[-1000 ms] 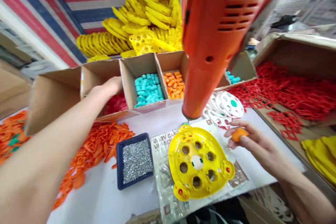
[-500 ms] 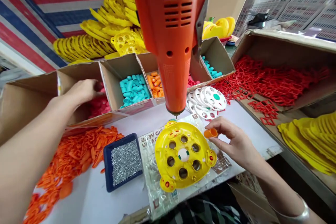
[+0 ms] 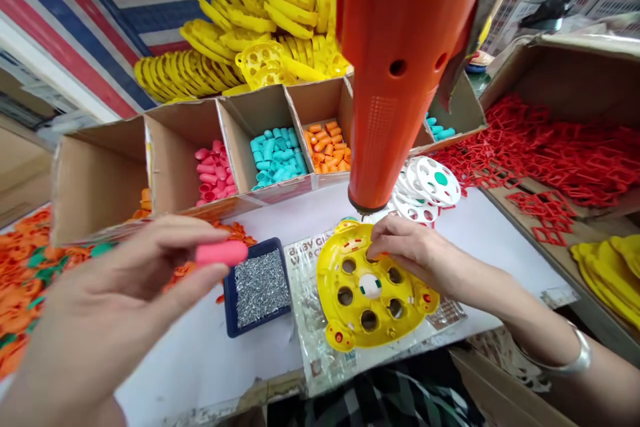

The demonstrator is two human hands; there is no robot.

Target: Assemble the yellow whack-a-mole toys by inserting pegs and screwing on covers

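Between the thumb and fingers of my left hand (image 3: 135, 287) is a pink plastic cap (image 3: 221, 253), held in the air left of the screw tray. My right hand (image 3: 420, 250) is closed at the upper hole of the yellow round plastic shell (image 3: 377, 313), its fingertips pinching the orange cap, of which only a sliver (image 3: 383, 255) shows. The shell lies with its ring of holes and white centre up, on a clear plastic-wrapped printed sheet (image 3: 320, 363). Above it hangs an orange electric screwdriver (image 3: 390, 93), its tip close to my right fingers.
A divided cardboard box (image 3: 185, 147) holds pink, teal and orange caps behind the work spot. A blue tray (image 3: 230, 307) contains screws. White discs (image 3: 435, 180) and red plastic frames (image 3: 560, 147) lie right; yellow shells (image 3: 280, 7) are piled behind. Orange parts (image 3: 25, 293) lie left.
My left hand has come out of the pink compartment, bringing a pink cap towards me. My right hand has carried the orange cap left onto the shell. The view has shifted left.
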